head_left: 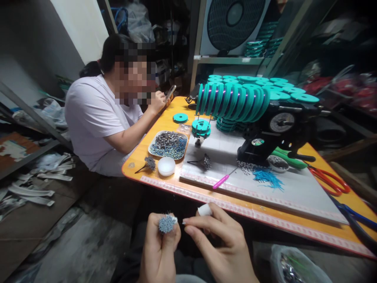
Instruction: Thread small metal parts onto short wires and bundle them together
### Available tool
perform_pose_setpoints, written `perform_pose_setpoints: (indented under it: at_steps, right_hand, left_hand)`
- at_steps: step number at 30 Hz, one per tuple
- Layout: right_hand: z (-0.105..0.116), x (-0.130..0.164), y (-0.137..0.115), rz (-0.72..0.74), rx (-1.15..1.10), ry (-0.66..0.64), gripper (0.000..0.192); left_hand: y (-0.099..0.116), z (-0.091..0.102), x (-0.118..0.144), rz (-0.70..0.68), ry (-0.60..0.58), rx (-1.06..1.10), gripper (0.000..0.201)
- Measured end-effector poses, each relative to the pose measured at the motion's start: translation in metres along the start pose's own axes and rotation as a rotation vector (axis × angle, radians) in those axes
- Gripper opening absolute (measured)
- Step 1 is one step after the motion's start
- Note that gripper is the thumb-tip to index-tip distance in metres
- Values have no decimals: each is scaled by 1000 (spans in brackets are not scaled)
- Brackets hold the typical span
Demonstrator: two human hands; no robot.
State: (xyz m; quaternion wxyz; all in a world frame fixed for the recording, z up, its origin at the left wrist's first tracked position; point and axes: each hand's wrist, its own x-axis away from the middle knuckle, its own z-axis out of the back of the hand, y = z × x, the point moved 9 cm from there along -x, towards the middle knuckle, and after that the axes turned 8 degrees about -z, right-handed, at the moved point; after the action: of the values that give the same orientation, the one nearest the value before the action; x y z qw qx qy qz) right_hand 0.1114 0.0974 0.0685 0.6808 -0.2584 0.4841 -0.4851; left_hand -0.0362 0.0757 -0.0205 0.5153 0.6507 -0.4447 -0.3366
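My left hand point(159, 253) is closed around a bundle of thin grey-blue rods point(166, 224), their round ends packed together and facing up. Just to its right, my right hand point(225, 243) has thumb and forefinger close together at a tiny pale tip too small to name. A white wrap point(205, 210) covers one of its fingers. Both hands are in front of the table's near edge, over my lap. On the table beyond them lie a pink-handled hook tool point(220, 182), a small white bowl point(166, 166) and a tray point(149, 149) of dark metal pieces and blue-green rods.
A black machine point(253, 145) carrying a row of teal spools point(232, 102) stands on a grey board point(212, 157). Red-handled scissors point(331, 182) and blue strands point(268, 179) lie at right. Across the table's left corner, a person point(97, 110) holds a phone point(171, 92).
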Motion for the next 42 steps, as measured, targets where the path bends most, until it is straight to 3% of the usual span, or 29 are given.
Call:
perform_pose_setpoints:
  at_steps: [4, 9, 11, 16, 19, 23, 28, 33, 39, 42]
  right_hand:
    - [1, -4, 1, -17, -69, -4, 8]
    - [-13, 1, 1, -10, 27, -108, 10]
    - [-14, 5, -1, 37, 77, -126, 11]
    - [7, 5, -2, 71, 190, -27, 12]
    - [2, 2, -3, 51, 129, -110, 11]
    - [-3, -2, 1, -18, 42, -84, 15]
    - [-10, -5, 12, -94, -42, -103, 12]
    - [-10, -8, 18, -118, -86, -85, 11]
    - [-16, -6, 18, -177, -110, -152, 12]
    - [-14, -3, 17, -163, -73, -120, 13]
  left_hand:
    - [-8, -4, 4, 53, -17, 15, 45]
    - [-10, -3, 1, 66, -17, 67, 47]
    - [-2, 6, -10, 22, 14, 106, 44]
    - [29, 31, -38, -146, 116, 186, 38]
    - [16, 12, -33, 9, -64, 113, 31]
    - [-9, -17, -5, 260, -264, 148, 41]
    - [-20, -24, 9, 449, -295, 182, 57]
    - [-23, -28, 13, 465, -363, 142, 58]
    - [-21, -21, 10, 369, -288, -41, 60]
    - [-22, -20, 11, 393, -263, -21, 60]
